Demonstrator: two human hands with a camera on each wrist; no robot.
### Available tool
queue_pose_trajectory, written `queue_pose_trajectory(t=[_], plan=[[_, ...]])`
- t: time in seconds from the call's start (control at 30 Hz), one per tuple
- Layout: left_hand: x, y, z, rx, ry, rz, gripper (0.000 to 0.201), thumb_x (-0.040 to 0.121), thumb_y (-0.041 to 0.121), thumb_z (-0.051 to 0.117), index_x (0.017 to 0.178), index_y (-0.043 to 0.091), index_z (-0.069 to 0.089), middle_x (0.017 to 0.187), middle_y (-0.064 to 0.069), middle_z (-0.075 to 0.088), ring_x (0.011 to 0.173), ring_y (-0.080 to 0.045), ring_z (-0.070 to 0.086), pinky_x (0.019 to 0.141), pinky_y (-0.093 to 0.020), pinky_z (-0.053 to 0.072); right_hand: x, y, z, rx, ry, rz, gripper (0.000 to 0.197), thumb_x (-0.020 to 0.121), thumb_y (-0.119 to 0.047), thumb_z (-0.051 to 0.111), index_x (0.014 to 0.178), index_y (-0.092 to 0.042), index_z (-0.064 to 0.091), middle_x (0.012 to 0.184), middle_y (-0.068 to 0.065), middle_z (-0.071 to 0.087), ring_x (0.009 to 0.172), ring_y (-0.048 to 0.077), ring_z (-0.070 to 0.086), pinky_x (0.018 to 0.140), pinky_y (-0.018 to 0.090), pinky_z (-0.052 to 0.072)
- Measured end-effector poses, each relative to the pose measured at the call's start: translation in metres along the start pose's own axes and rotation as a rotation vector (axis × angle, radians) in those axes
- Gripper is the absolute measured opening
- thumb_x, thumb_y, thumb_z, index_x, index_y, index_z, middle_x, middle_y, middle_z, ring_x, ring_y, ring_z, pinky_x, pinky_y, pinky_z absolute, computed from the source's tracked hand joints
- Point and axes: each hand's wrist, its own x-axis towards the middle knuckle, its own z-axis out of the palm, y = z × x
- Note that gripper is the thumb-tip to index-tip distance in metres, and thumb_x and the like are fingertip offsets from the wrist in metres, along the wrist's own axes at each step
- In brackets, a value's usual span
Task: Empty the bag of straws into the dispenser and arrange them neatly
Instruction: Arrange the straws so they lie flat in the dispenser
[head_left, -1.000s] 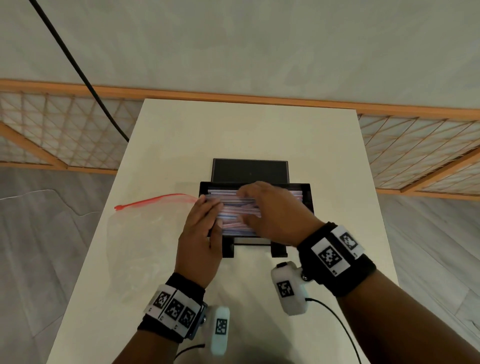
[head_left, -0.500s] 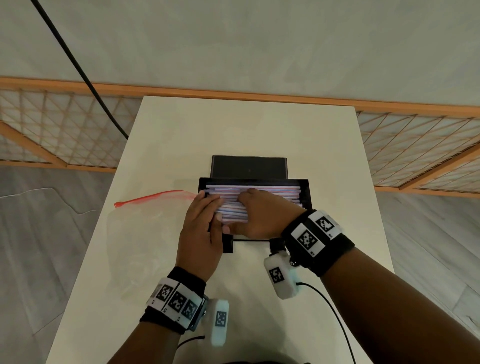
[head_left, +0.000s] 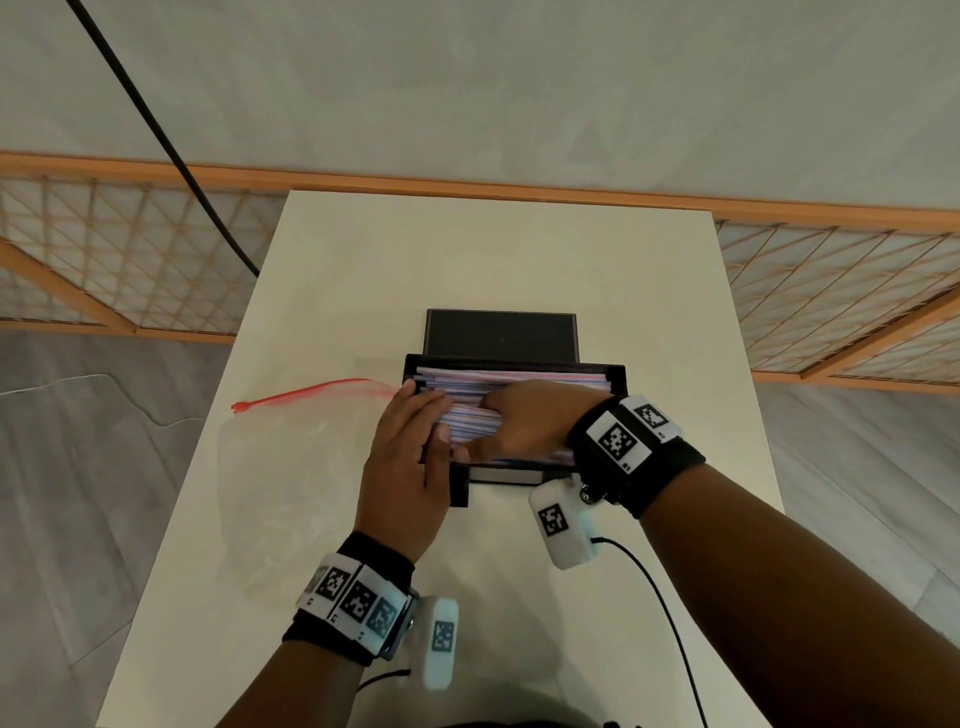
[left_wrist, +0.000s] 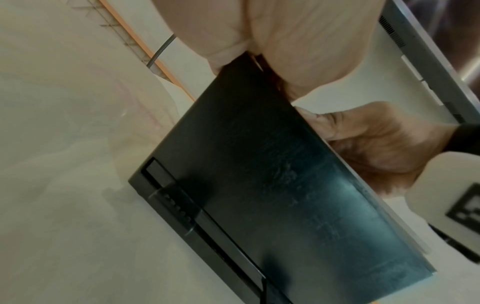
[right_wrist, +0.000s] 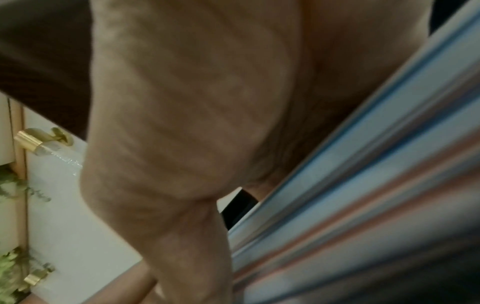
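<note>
The black straw dispenser (head_left: 618, 376) stands mid-table with its lid (head_left: 501, 335) tipped open at the back. It is filled with pink, blue and white wrapped straws (head_left: 524, 378) lying crosswise. My left hand (head_left: 423, 410) rests with straight fingers against the dispenser's left end and the straw tips. My right hand (head_left: 498, 421) lies flat on top of the straws, pressing them; its thumb hangs over the front wall (left_wrist: 272, 185). The right wrist view shows the palm (right_wrist: 194, 102) right on the straws (right_wrist: 363, 185). The empty clear bag (head_left: 291, 467) with a red zip lies left of the dispenser.
The white table (head_left: 493, 249) ends at a wall with a wooden lattice rail (head_left: 831, 291) beyond. A black cable (head_left: 156, 130) hangs at the back left. A wrist camera's cable (head_left: 660, 603) trails over the near table.
My right hand has sunk flatter onto the straws and its wrist has swung up toward the dispenser's right end. The left hand has hardly moved.
</note>
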Motion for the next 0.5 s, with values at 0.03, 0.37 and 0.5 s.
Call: queue_pose_trajectory(t=[0.03, 0.37, 0.5], plan=[[-0.001, 0.000, 0.000, 0.002, 0.000, -0.002, 0.033, 0.102, 0.018, 0.048, 0.129, 0.011, 0.065, 0.141, -0.001, 0.058, 0.145, -0.010, 0.035, 0.115, -0.035, 0.038, -0.001, 0.001, -0.003, -0.002, -0.009, -0.001, 0.058, 0.090, -0.066, 0.061, 0.127, -0.021, 0.064, 0.121, 0.002, 0.069, 0.106, 0.021, 0.063, 0.100, 0.037, 0.051], [-0.001, 0.001, -0.002, -0.068, 0.024, 0.014, 0.027, 0.098, 0.015, 0.052, 0.122, 0.010, 0.063, 0.136, -0.005, 0.055, 0.137, -0.018, 0.046, 0.107, -0.042, 0.047, 0.000, 0.009, -0.001, -0.035, 0.153, -0.060, 0.065, 0.076, -0.034, 0.084, 0.133, -0.022, 0.055, 0.119, 0.000, 0.067, 0.098, 0.019, 0.061, 0.087, 0.033, 0.054], [-0.002, 0.004, -0.004, -0.106, 0.041, 0.026, 0.025, 0.094, 0.011, 0.054, 0.118, 0.008, 0.060, 0.131, -0.009, 0.052, 0.127, -0.020, 0.051, 0.105, -0.030, 0.047, -0.003, 0.003, 0.011, -0.157, 0.356, -0.072, 0.062, 0.078, -0.037, 0.077, 0.134, -0.026, 0.053, 0.121, 0.000, 0.069, 0.105, 0.026, 0.069, 0.085, 0.043, 0.060]])
